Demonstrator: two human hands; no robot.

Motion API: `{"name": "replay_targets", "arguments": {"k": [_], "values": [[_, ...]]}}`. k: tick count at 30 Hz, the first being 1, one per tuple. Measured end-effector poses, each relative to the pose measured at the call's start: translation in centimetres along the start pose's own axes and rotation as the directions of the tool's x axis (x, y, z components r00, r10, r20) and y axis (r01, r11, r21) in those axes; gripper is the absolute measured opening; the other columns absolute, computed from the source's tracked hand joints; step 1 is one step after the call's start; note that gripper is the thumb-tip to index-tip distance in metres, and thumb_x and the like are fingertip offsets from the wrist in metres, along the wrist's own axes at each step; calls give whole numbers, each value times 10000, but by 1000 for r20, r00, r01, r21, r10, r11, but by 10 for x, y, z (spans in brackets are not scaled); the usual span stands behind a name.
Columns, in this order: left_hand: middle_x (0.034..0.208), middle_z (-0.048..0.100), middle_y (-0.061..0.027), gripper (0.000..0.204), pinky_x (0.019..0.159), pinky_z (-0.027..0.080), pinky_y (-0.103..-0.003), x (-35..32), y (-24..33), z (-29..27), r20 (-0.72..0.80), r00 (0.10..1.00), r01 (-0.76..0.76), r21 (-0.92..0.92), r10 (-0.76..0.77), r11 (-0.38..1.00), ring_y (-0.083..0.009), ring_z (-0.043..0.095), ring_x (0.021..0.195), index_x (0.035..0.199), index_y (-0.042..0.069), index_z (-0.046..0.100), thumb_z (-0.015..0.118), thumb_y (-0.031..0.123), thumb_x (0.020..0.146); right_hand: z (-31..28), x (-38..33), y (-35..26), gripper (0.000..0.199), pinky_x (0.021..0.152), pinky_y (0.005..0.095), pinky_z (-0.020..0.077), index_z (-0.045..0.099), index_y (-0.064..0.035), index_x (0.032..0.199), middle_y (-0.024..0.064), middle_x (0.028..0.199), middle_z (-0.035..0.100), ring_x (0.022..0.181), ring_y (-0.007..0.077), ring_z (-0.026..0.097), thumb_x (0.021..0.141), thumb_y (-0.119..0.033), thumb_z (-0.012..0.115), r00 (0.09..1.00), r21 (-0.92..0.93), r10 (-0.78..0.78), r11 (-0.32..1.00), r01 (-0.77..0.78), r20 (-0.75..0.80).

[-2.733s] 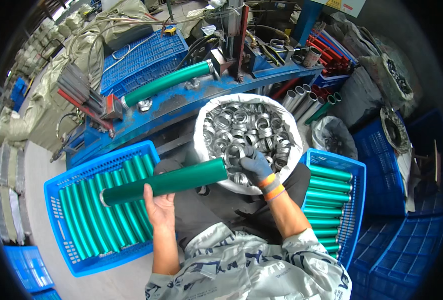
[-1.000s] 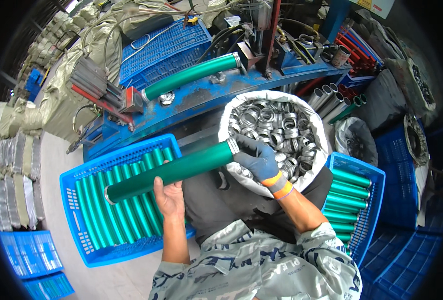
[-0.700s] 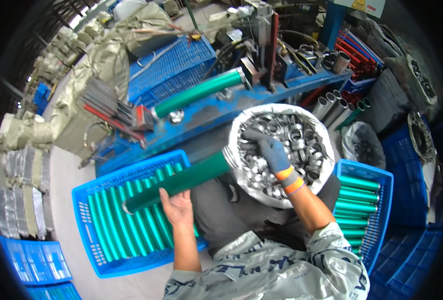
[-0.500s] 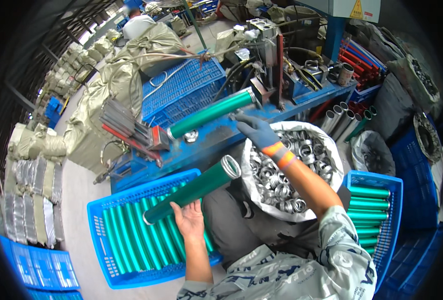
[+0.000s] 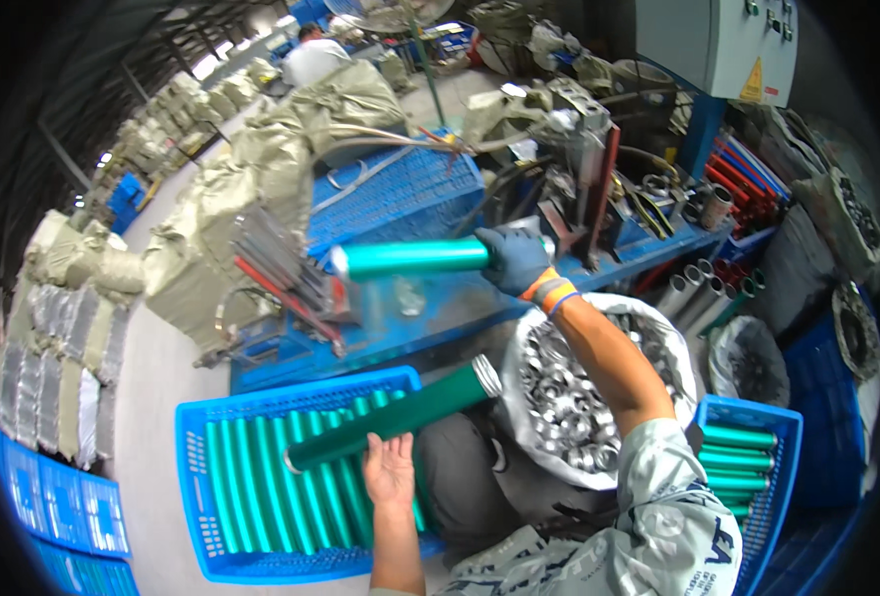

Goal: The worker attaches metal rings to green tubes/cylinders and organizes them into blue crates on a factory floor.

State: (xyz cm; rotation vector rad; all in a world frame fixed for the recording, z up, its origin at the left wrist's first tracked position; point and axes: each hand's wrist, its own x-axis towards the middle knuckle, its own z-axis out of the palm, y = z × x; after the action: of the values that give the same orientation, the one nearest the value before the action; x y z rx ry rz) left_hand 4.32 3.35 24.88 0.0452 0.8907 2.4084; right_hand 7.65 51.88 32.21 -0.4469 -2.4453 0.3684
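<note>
A gloved right hand (image 5: 515,262), my own, is wrapped round the right part of a shiny green tube (image 5: 415,258) above the blue machine bench. That tube lies nearly level between the left clamp block (image 5: 342,296) and the right fixture (image 5: 559,223), its left end raised over the block. My bare left hand (image 5: 390,469) is palm up beneath a second green tube (image 5: 400,422), supporting it. This tube slants up to the right over a blue crate (image 5: 301,574) of similar tubes, with a silvery ring at its upper end. My left fingertips are partly hidden by it.
A white sack (image 5: 514,397) of metal rings stands right of my knees. Beyond it are another blue crate (image 5: 786,447) of green tubes and several upright tubes (image 5: 693,288). An electrical box (image 5: 713,50) hangs over the bench (image 5: 430,323). A person (image 5: 316,60) sits far back.
My right hand has moved from beside the bench tube to grasp it. That tube has shifted out of line with the clamps. My left hand still supports its tube; the view has shifted.
</note>
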Motion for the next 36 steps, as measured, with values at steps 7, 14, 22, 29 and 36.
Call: {"name": "replay_targets", "arguments": {"k": [7, 14, 22, 29, 36], "values": [[1566, 687, -104, 547, 1323, 455, -657, 98, -139, 99, 70, 984, 158, 106, -166, 982, -369, 632, 1514, 1666, 98, 541, 753, 209, 1173, -156, -179, 16, 733, 1046, 380, 605, 586, 14, 1609, 155, 1394, 768, 1243, 232, 749, 936, -129, 839, 794, 719, 482, 690, -83, -372], [1481, 715, -144, 605, 1197, 600, -580, 303, -195, 185, 14, 998, 52, 139, -55, 989, -366, 705, 1392, 1494, 26, 646, 949, 276, 1034, -204, -356, -30, 918, 991, 366, 609, 573, 34, 1602, 106, 1329, 745, 1148, 198, 733, 918, -465, 926, 653, 858, 724, 463, -223, -221], [1451, 717, -278, 682, 1161, 645, -586, 341, -241, 185, -208, 963, 204, 150, -170, 967, -447, 729, 1370, 1463, -102, 647, 987, 257, 994, -222, -451, -28, 710, 823, 381, 632, 681, 19, 1332, 135, 1084, 760, 914, 242, 757, 910, -497, 929, 521, 820, 825, 444, -360, -218], [1433, 734, -327, 773, 1095, 669, -595, 360, -213, 161, -204, 967, 206, 270, -153, 941, -490, 773, 1302, 1487, -100, 639, 982, 379, 987, -201, -422, -29, 808, 874, 342, 618, 649, 37, 1488, 103, 1212, 772, 1002, 204, 751, 913, -468, 909, 558, 862, 813, 395, -317, -167], [1461, 739, -336, 768, 1099, 653, -608, 339, -227, 169, -175, 963, 252, 331, -203, 909, -498, 771, 1329, 1521, -87, 636, 956, 389, 1010, -219, -452, -46, 845, 879, 378, 656, 616, 22, 1557, 133, 1256, 783, 1011, 220, 781, 918, -414, 955, 506, 900, 844, 349, -261, -181]]}}
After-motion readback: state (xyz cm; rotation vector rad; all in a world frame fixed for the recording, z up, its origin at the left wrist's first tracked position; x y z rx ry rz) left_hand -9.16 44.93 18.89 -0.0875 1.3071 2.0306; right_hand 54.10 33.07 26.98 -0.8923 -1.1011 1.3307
